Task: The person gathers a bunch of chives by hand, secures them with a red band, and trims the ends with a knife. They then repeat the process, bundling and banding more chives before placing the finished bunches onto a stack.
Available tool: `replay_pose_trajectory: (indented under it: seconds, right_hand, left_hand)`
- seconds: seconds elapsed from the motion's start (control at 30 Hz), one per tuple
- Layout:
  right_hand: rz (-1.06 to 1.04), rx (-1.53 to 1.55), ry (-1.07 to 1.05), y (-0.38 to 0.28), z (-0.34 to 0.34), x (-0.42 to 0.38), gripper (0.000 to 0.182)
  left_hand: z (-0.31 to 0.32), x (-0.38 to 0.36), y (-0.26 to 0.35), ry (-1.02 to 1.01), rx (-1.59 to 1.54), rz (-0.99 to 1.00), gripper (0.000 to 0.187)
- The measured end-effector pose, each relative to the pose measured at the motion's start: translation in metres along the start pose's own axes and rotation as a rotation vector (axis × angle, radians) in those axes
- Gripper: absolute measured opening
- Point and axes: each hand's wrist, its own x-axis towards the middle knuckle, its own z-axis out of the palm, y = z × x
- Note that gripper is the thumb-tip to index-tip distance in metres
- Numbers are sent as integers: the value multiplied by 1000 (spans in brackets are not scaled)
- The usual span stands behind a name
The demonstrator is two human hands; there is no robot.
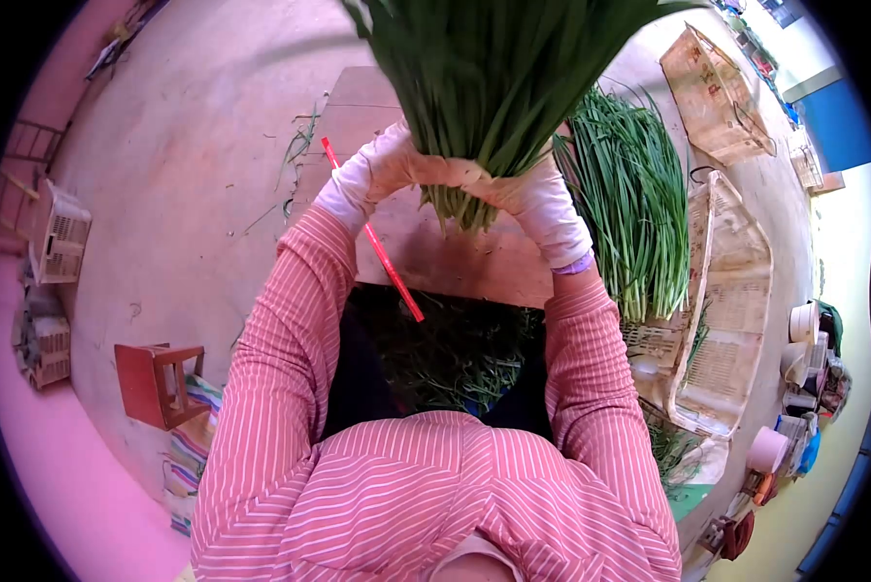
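A thick bunch of green garlic chives (pixel 493 87) is held up in front of me, leaves fanning away and cut stem ends pointing toward me. My left hand (pixel 396 170), in a white glove, wraps round its lower part from the left. From the right, my right hand (pixel 537 199), gloved too, closes round the same stems, and the fingers meet at the front. Beneath the bunch is a low wooden table (pixel 455 260). A thin red strip (pixel 394 272) slants past my left wrist, which hides its middle, and its near end sticks out over the table edge.
To the right lies a large pile of chives (pixel 634 204), beside a worn plastic crate (pixel 731 320). Another crate (pixel 717 97) stands farther back. A small red stool (pixel 159 383) is on the left floor. Loose leaf scraps (pixel 455 354) lie below the table by my lap.
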Motion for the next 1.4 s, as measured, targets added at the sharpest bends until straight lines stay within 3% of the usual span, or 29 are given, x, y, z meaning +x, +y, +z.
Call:
replay_pose_trajectory:
  seconds: [0.07, 0.1, 0.13, 0.2, 0.27, 0.33, 0.37, 0.4, 0.43, 0.47, 0.57, 0.63, 0.67, 0.73, 0.8, 0.87, 0.93, 1.1, 1.17, 1.4]
  right_hand:
    - [-246, -285, -242, 13, -3, 1, 60]
    - [189, -203, -374, 7, -7, -5, 48]
    - [193, -201, -369, 8, -10, -8, 48]
    - [285, -668, -508, 12, -13, -10, 35]
    - [-17, -302, -357, 42, -3, -5, 39]
    - [10, -254, -351, 45, -6, -3, 48]
    - [-94, -309, -325, 36, -2, 1, 50]
    - [-197, -362, -299, 31, 0, 1, 52]
    - [-72, -136, -223, 29, 2, -4, 47]
    - [-68, -130, -220, 27, 3, -4, 47]
    - [299, 267, -287, 5, 8, -3, 50]
    - [322, 467, -238, 9, 25, -6, 46]
    - [343, 654, -187, 12, 34, -9, 42]
    - [274, 665, -228, 30, 51, -10, 42]
    - [462, 705, -178, 30, 65, -16, 44]
    - [488, 673, -202, 33, 73, -22, 46]
    - [726, 554, -237, 25, 80, -26, 48]
    - [857, 530, -364, 28, 96, -33, 48]
    - [878, 800, -316, 42, 105, -39, 42]
    - [869, 1028, -184, 56, 112, -48, 38]
  left_hand:
    - [3, -8, 1, 29, 123, 176, 40]
    - [3, -14, -14, -19, 78, 11, 37]
    - [0, -18, -27, -25, 76, 8, 37]
    - [-1, -17, -25, -68, -87, -274, 37]
    - [-2, -15, -19, -113, -15, -357, 42]
    - [-3, -8, -35, -47, 398, 239, 28]
    - [-6, -5, -33, -98, 464, 140, 49]
    - [-5, -6, -21, -103, 462, 135, 49]
    - [-5, -9, -6, -57, 273, 12, 49]
    - [-5, -10, 11, -11, 86, -112, 48]
    - [-16, -4, 45, -58, 102, -137, 43]
    - [-30, 6, 48, -149, 28, -236, 42]
    - [-32, 7, 61, -181, 28, -337, 54]
    - [-43, 7, 63, -241, -86, -468, 51]
    - [-55, 4, 51, -227, -101, -569, 50]
    - [-65, -2, 41, -215, -118, -668, 48]
    - [-75, -6, 35, -257, -45, -838, 47]
    - [-79, -19, 25, -296, -57, -939, 41]
    - [-79, -20, 15, -286, -66, -992, 40]
    - [-81, -19, -12, -247, 0, -1148, 32]
